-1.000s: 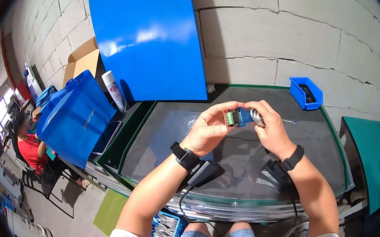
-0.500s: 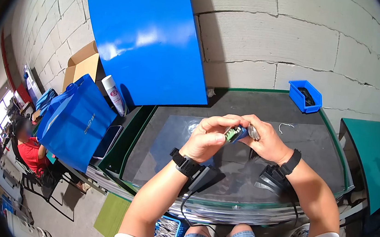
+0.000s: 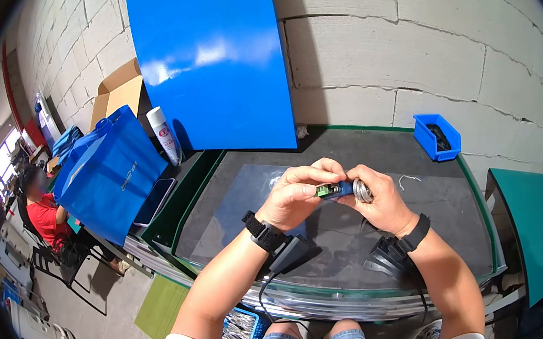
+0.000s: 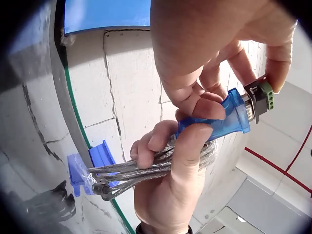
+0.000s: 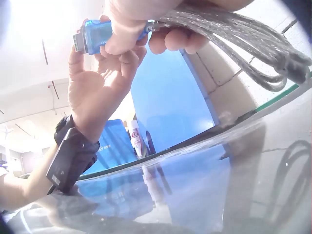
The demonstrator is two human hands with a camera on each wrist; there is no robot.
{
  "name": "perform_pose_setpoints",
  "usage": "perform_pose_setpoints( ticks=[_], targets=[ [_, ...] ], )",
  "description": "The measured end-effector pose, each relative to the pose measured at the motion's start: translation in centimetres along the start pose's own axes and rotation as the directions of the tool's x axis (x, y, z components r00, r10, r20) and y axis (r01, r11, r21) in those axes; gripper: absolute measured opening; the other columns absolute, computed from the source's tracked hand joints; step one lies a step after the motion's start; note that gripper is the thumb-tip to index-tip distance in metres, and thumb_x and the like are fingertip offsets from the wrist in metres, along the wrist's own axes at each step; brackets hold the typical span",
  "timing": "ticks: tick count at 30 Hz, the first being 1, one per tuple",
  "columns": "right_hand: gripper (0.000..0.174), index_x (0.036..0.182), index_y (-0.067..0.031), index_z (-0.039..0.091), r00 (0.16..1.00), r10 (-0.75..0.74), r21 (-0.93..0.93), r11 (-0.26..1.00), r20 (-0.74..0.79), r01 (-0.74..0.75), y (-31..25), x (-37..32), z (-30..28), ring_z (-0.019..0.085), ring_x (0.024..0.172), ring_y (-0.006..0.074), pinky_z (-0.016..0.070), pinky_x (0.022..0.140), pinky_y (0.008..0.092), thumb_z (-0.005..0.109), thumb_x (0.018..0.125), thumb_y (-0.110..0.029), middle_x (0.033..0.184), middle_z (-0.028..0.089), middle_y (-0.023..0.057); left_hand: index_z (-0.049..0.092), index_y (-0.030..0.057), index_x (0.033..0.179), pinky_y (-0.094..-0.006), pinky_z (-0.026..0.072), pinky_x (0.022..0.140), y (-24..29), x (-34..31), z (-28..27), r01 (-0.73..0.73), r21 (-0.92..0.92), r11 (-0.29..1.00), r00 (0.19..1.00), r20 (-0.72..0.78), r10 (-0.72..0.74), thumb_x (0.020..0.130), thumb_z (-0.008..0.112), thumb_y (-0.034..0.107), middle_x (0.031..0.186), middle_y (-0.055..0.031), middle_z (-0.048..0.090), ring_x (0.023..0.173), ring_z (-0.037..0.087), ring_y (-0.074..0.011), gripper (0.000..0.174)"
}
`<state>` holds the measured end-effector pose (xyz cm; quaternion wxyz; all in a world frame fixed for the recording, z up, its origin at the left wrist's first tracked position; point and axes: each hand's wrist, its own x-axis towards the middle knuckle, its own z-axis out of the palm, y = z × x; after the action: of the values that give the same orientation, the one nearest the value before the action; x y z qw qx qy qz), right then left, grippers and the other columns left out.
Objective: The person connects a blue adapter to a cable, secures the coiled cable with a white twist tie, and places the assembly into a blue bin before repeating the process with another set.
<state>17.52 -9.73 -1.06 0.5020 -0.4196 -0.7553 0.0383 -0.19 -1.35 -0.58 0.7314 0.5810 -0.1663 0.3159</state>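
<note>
A translucent blue connector [image 4: 226,119] with a black and green terminal block [image 4: 261,99] on its end is held between both hands. My left hand [image 3: 289,198] has its fingers round the terminal-block end and the top of the blue shell. My right hand [image 3: 384,200] pinches the cable end of the blue shell and grips a coiled grey cable [image 4: 151,165], which hangs out of that hand as a bundle of loops in the left wrist view. Both hands are above the dark tabletop [image 3: 408,250].
A blue bin [image 3: 435,138] with black items stands at the back right, and a white twist of wire [image 3: 409,179] lies near the right hand. At the left are a blue bag [image 3: 108,179], a spray can [image 3: 164,135] and a phone [image 3: 154,201]. A seated person is beyond.
The hands have drawn a little lower, and the connector has turned so its green terminals show less. The white twist of wire came into view on the tabletop as the right hand lowered.
</note>
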Motion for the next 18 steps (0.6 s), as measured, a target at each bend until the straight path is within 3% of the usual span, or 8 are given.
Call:
perform_pose_setpoints(
  ticks=[6, 12, 14, 18],
  targets=[
    [0.030, 0.093, -0.0057, 0.052, 0.997, 0.078, 0.095, 0.992, 0.027, -0.080, 0.26, -0.04, 0.21, 0.057, 0.066, 0.0204, 0.0445, 0.060, 0.0307, 0.073, 0.074, -0.013, 0.077, 0.059, 0.0085, 0.064, 0.0016, 0.107, -0.0350, 0.0354, 0.094, 0.16, 0.07, 0.09, 0.034, -0.002, 0.999, 0.999, -0.030, -0.034, 0.075, 0.062, 0.023, 0.113, -0.0085, 0.050, 0.105, 0.049, -0.0207, 0.039],
    [0.030, 0.100, -0.0052, 0.053, 0.989, 0.100, 0.221, 0.968, 0.106, -0.122, 0.58, -0.10, 0.20, 0.058, 0.074, 0.0199, 0.0457, 0.069, 0.0298, 0.071, 0.076, -0.010, 0.084, 0.061, 0.0087, 0.064, 0.0022, 0.106, -0.0332, 0.0364, 0.093, -0.15, -0.04, 0.50, 0.051, 0.048, 0.998, 0.998, -0.028, -0.049, 0.077, 0.067, 0.024, 0.112, -0.0069, 0.051, 0.105, 0.049, -0.0196, 0.037],
    [0.030, 0.100, -0.0050, 0.053, 0.983, 0.096, 0.235, 0.963, 0.156, -0.131, 0.33, -0.09, 0.06, 0.058, 0.078, 0.0198, 0.0453, 0.071, 0.0302, 0.070, 0.076, -0.008, 0.086, 0.061, 0.0090, 0.067, 0.0045, 0.101, -0.0279, 0.0388, 0.085, -0.24, 0.03, 0.74, 0.039, 0.070, 0.997, 0.999, -0.027, -0.037, 0.072, 0.073, 0.023, 0.108, -0.0092, 0.053, 0.094, 0.051, -0.0164, 0.035],
    [0.030, 0.100, -0.0047, 0.053, 0.982, 0.058, 0.253, 0.962, 0.182, -0.104, 0.36, -0.06, 0.13, 0.058, 0.078, 0.0188, 0.0452, 0.071, 0.0302, 0.070, 0.076, -0.007, 0.087, 0.060, 0.0082, 0.069, 0.0053, 0.097, -0.0251, 0.0379, 0.079, 0.00, 0.10, 0.86, 0.069, 0.104, 0.992, 0.998, -0.008, -0.069, 0.067, 0.078, 0.024, 0.105, -0.0080, 0.055, 0.082, 0.048, -0.0115, 0.036]
  ],
)
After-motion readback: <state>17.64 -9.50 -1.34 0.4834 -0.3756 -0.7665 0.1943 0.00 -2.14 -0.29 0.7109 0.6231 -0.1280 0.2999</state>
